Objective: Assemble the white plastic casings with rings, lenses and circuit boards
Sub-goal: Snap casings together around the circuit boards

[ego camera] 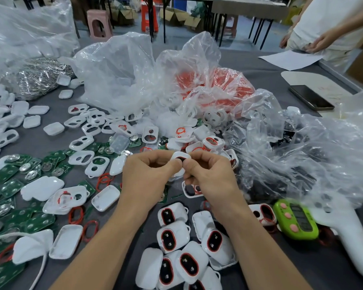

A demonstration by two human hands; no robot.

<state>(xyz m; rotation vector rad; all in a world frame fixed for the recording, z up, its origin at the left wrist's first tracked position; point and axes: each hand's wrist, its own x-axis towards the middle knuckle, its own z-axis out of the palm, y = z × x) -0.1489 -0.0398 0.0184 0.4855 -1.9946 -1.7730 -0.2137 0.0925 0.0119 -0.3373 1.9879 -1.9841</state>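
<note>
Left hand (150, 174): bare, held at mid-view, fingers curled, thumb and forefinger pinched a small white plastic casing with a dark oval opening (179, 156).
Right hand (213, 176): bare, fingers curled, thumb and forefinger gripped the same casing from the opposite side; thumb tips close together.
Left forearm (96, 243), right forearm (258, 243): bare, entered from the bottom edge, converging upward.

I see a green timer (295, 219) with pink buttons at lower right, a black phone (311, 97) farther back, a sheet of paper (291, 59) beyond it near another person's hand (320, 43), and a pink stool (99, 25) on the floor
</note>
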